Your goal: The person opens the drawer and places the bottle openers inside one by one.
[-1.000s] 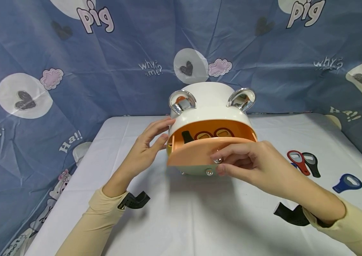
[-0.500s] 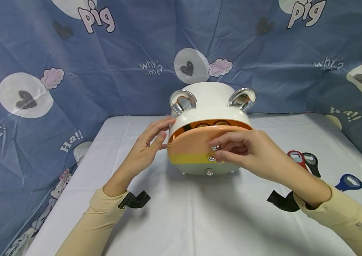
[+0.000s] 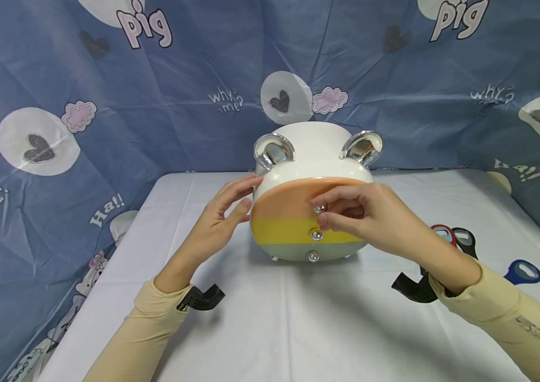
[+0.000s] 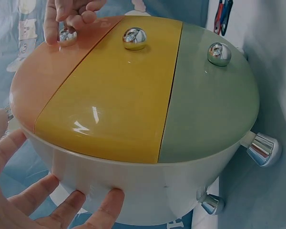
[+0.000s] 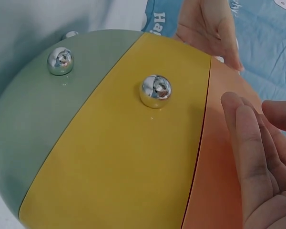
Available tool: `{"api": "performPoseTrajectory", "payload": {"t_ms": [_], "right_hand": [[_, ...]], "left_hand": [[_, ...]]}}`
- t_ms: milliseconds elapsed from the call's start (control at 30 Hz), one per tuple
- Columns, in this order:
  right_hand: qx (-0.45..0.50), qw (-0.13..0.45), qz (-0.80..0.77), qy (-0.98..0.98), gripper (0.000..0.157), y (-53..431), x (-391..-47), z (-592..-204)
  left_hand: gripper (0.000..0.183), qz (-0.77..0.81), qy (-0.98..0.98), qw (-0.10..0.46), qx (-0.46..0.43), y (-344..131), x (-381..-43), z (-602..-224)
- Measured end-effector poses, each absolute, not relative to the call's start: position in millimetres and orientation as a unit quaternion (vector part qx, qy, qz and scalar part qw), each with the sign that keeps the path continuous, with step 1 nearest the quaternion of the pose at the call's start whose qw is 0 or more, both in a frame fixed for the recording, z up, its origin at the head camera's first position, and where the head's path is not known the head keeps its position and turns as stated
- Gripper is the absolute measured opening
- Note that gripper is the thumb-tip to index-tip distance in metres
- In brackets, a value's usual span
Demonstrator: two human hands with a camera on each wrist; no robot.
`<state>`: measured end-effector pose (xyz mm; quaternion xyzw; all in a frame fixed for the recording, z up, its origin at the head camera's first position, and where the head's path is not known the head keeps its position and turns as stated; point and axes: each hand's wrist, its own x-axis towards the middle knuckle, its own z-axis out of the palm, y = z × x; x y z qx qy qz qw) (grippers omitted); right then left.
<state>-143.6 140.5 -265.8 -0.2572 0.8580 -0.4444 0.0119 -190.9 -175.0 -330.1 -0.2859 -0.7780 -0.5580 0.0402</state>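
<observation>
A small white drawer cabinet (image 3: 315, 140) stands on short silvery feet, its oval front split into orange, yellow and green drawers. The orange top drawer (image 3: 284, 201) sits flush with the yellow drawer (image 3: 276, 231) and the green drawer (image 3: 281, 252). At the top drawer's round silvery knob (image 3: 320, 208), my right hand (image 3: 370, 215) pinches with thumb and fingers. In the right wrist view these fingers hide that knob. My left hand (image 3: 219, 223) rests spread fingertips against the cabinet's left side; the left wrist view shows the fingers (image 4: 109, 207) along the white wall.
Bottle openers lie on the white-covered table (image 3: 260, 329) at the right: a red one (image 3: 444, 233) and a black one (image 3: 464, 241) partly behind my right forearm, and a blue one (image 3: 524, 271). A printed blue cloth (image 3: 193, 63) hangs behind. Two silvery ears (image 3: 274, 151) jut from the cabinet top.
My right hand has pushed the tilted-out orange drawer up and back until its front met the cabinet, hiding the openers inside. The left hand has stayed at the side.
</observation>
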Motion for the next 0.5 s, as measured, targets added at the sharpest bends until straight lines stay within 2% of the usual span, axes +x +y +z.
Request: {"api": "performPoseTrajectory", "payload": {"t_ms": [300, 500], "right_hand": [[-0.252, 0.020, -0.450, 0.856, 0.026, 140.9, -146.7, -265.3], [-0.264, 0.021, -0.449, 0.854, 0.027, 142.5, -146.8, -265.5]], "left_hand": [[0.050, -0.538, -0.789, 0.058, -0.292, -175.4, -192.2, -330.8], [0.055, -0.553, -0.780, 0.044, -0.290, -175.2, -191.7, -330.2]]}}
